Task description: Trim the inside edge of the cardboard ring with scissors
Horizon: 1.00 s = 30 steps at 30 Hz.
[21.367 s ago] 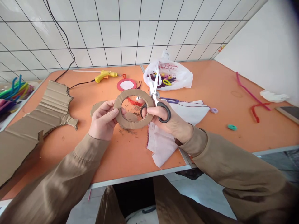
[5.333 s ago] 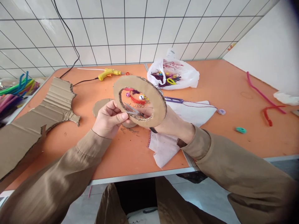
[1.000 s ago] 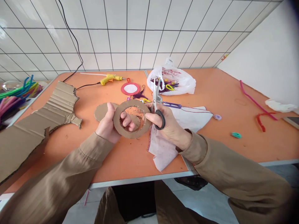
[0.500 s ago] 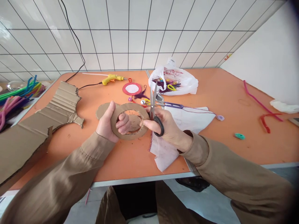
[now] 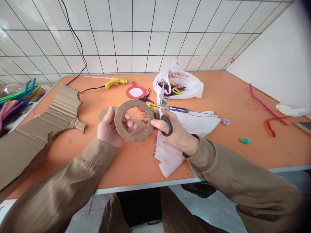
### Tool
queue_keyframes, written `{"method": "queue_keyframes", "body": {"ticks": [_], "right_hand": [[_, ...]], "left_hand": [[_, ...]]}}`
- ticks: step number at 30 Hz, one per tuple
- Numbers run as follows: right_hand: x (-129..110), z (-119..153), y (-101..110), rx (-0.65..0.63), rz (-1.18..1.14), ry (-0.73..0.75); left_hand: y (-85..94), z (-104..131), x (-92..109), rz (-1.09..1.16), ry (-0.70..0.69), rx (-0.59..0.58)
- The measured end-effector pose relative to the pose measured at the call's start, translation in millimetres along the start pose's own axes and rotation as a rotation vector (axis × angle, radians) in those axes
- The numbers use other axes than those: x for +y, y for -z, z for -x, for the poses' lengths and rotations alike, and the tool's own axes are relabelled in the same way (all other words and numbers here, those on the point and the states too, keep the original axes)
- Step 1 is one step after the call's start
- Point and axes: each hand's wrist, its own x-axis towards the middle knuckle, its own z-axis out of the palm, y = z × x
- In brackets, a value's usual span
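Observation:
A flat cardboard ring (image 5: 121,130) with a ragged inner edge is raised above the orange table. My left hand (image 5: 110,127) grips its left side, fingers curled behind and showing through the hole. My right hand (image 5: 176,131) holds black-handled scissors (image 5: 159,98), blades up and slightly parted, while its thumb and fingers also pinch the ring's right edge. Partly hidden behind the ring and my left hand lies a round cardboard piece (image 5: 103,113). Small brown scraps show on the table through the hole.
A large cut cardboard sheet (image 5: 29,142) lies at left. Behind are a yellow glue gun (image 5: 116,82), a red-rimmed disc (image 5: 135,92) and a white plastic bag (image 5: 190,85) of threads. White cloth (image 5: 170,161) lies under my right hand, with pipe cleaners (image 5: 264,103) at far right.
The cardboard ring has risen and tilted to face me more. My left fingers have loosened slightly behind it, and the scissors stay in my right hand.

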Motion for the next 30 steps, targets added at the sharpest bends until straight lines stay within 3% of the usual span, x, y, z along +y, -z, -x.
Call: {"method": "queue_keyframes", "body": {"ticks": [4,6,8,13,15,17,20,25,27,30], "right_hand": [[-6,2,-1,-0.062,0.003,-0.013],[-6,3,0,-0.026,0.042,-0.018],[-4,4,3,-0.025,0.02,-0.034],[-4,3,11,-0.257,-0.069,-0.056],[-7,3,11,-0.24,-0.053,-0.08],[-11,4,11,-0.134,-0.073,-0.117],[-12,4,13,-0.035,-0.161,-0.164],[-13,0,15,-0.083,-0.166,-0.076],[-15,-1,13,-0.044,-0.083,-0.034],[-16,-2,11,0.0,0.007,-0.013]], "left_hand": [[11.3,-11,-10,-0.007,0.05,0.081],[14.1,-14,-12,-0.067,0.179,0.024],[13.1,-11,-10,-0.09,0.225,-0.055],[5.1,5,1,-0.234,0.293,-0.163],[4.6,7,2,-0.278,0.323,-0.223],[5.6,5,1,-0.301,0.325,-0.245],[6.5,0,-2,-0.307,0.241,-0.121],[3.2,-1,-2,-0.379,-0.077,0.155],[2.7,0,-2,-0.419,-0.113,0.158],[2.9,0,-1,-0.412,0.001,0.11]]}}
